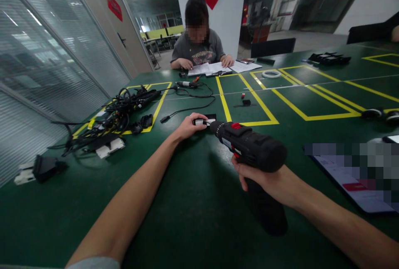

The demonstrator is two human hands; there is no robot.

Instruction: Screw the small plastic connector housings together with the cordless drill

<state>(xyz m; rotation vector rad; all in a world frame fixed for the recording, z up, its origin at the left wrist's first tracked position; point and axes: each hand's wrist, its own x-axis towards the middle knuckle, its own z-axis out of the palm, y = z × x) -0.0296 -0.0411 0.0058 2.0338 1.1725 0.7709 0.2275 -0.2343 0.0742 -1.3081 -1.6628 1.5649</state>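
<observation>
My right hand [264, 175] is wrapped round the grip of a black cordless drill [249, 142] with red switches. The drill points away and left, its tip meeting a small black part with a whitish label [200, 122] on the table. My left hand [190, 125] is closed on that part, fingers over its left end and far edge. The exact contact between the tip and the part is too small to make out. Beyond them a small black piece [246, 102] and a tiny red piece [243, 95] lie inside a yellow-taped rectangle.
Tangled black cables [124, 111] and black-and-white parts [110, 147] cover the left side. A tablet [352, 182] lies at right, a tape roll [271, 74] farther back. Across the green table [187, 219], a person [199, 45] sits over papers [215, 69].
</observation>
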